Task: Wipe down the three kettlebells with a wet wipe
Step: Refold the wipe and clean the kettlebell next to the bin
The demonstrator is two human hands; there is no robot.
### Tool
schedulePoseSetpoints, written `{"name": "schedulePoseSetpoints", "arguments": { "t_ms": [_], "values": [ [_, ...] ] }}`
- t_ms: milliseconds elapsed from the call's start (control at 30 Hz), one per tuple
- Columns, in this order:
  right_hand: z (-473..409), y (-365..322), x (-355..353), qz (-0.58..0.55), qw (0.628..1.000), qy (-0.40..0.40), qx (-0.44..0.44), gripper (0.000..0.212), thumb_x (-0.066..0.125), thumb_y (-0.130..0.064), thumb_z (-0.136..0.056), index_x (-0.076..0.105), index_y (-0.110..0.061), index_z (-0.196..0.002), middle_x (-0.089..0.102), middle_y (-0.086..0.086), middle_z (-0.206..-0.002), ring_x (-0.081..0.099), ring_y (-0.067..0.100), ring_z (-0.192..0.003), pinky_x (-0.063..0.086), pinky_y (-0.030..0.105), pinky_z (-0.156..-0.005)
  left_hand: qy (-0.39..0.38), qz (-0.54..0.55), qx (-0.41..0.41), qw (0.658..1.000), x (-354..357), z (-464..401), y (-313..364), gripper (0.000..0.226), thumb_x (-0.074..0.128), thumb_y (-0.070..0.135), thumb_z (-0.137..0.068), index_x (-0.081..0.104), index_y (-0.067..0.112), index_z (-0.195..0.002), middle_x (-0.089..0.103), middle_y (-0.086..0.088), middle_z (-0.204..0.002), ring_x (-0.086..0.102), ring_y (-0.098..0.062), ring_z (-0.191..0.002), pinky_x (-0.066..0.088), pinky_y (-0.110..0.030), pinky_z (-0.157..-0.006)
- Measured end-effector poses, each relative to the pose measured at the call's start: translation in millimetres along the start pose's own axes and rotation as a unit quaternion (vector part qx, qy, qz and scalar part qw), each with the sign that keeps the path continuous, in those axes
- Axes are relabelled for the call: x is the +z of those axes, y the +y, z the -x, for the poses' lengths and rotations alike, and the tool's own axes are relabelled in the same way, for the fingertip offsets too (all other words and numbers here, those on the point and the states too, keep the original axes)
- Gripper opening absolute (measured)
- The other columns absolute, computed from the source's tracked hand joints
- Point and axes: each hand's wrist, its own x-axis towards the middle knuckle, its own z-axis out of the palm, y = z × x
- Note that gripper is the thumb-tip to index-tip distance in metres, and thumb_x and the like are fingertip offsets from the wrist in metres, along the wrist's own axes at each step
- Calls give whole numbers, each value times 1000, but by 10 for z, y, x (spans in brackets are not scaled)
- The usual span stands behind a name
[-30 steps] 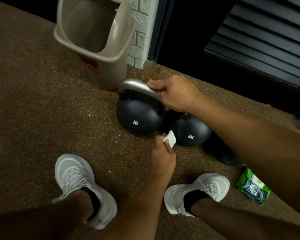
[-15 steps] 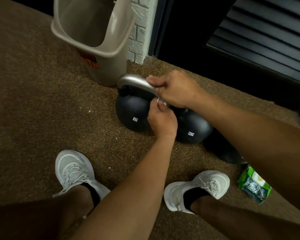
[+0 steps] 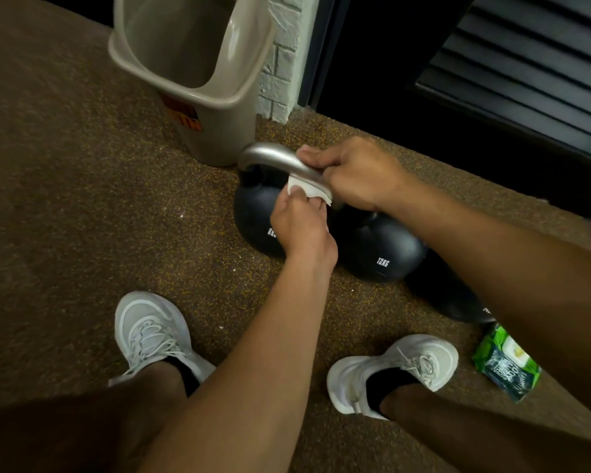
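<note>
Three black kettlebells stand in a row on the speckled floor. The left kettlebell (image 3: 253, 220) has a silver handle (image 3: 270, 157). My right hand (image 3: 354, 174) grips the right end of that handle. My left hand (image 3: 299, 227) presses a folded white wet wipe (image 3: 306, 192) against the underside of the handle, in front of the bell. The middle kettlebell (image 3: 382, 247) is marked 12KG. Most of the third kettlebell (image 3: 444, 295) is hidden behind my right forearm.
A beige plastic bin (image 3: 219, 107) stands just behind the left kettlebell, beside a white brick pillar (image 3: 280, 63). A green wet wipe pack (image 3: 505, 363) lies on the floor at the right. My two white shoes (image 3: 151, 332) (image 3: 393, 370) are planted in front.
My left hand rose with the wipe from beside the bells to the left kettlebell's handle and now presses it there. My right hand stayed on the handle.
</note>
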Motion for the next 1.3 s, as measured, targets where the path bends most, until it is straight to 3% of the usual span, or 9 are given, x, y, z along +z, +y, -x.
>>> {"name": "schedulePoseSetpoints", "arguments": {
  "t_ms": [200, 300, 400, 533, 700, 833, 967, 1100, 1300],
  "values": [
    [16, -59, -13, -1, 1000, -3, 10, 44, 46, -33, -88, 62, -39, -129, 54, -24, -138, 47, 4, -133, 38, 31, -113, -92, -364, 135, 917, -328, -109, -309, 28, 45, 22, -107, 69, 22, -123, 71, 0, -119, 63, -13, -110, 49, -27, -96],
    [34, -64, -32, 0, 1000, 3, 11, 37, 49, -29, -97, 62, -38, -130, 52, -24, -140, 47, 1, -131, 37, 24, -111, -68, -220, 28, 973, -132, -117, -34, 25, 45, 10, -104, 69, 14, -100, 71, -4, -97, 65, -15, -91, 51, -29, -83],
    [43, -62, -11, -29, 999, -4, 19, 36, 50, -26, -97, 64, -38, -128, 51, -27, -139, 52, -1, -125, 40, 26, -110, -25, -8, -90, 996, -106, -120, 273, 26, 44, 4, -107, 65, -2, -120, 71, -19, -119, 71, -25, -103, 56, -31, -81],
    [42, -8, 11, -54, 998, -5, 14, 33, 49, -26, -98, 66, -33, -126, 52, -26, -138, 45, -5, -130, 33, 28, -116, -34, 115, -74, 990, -221, -146, 374, 34, 38, 6, -109, 52, -9, -135, 65, -26, -126, 70, -30, -106, 57, -37, -82],
    [6, -26, 24, -44, 999, 8, 16, 30, 49, -35, -100, 67, -36, -124, 52, -29, -137, 58, 3, -120, 44, 33, -109, -55, 12, -102, 993, -122, 36, 93, 30, 43, 7, -108, 61, 5, -132, 70, -12, -119, 68, -20, -110, 49, -33, -108],
    [-2, -35, 15, -37, 999, 3, 17, 31, 49, -36, -99, 65, -36, -126, 52, -29, -136, 49, -2, -128, 36, 29, -114, -67, 16, -99, 993, -170, -231, 376, 35, 43, 8, -107, 53, -6, -138, 61, -19, -118, 63, -26, -107, 48, -36, -99],
    [17, -34, 19, -13, 1000, -6, 7, 39, 47, -28, -97, 60, -35, -133, 48, -25, -142, 40, -3, -135, 27, 26, -119, -4, 108, -94, 990, -258, -466, 635, 41, 35, 5, -109, 39, -12, -146, 51, -29, -144, 50, -37, -138, 39, -46, -116],
    [8, -23, 35, 4, 1000, 2, 8, 39, 48, -22, -97, 61, -36, -131, 48, -27, -141, 41, -3, -135, 29, 25, -117, -34, 83, -94, 992, -112, -247, 342, 26, 39, 6, -108, 57, 2, -127, 66, -13, -98, 67, -16, -87, 55, -27, -85],
    [-16, -50, 40, -6, 1000, -1, 9, 34, 48, -31, -100, 61, -34, -132, 49, -24, -142, 39, -3, -136, 29, 27, -118, -102, -154, 38, 982, -239, -101, -162, 27, 42, 13, -108, 67, 13, -119, 71, -2, -102, 65, -10, -94, 51, -29, -94]
  ]
}}
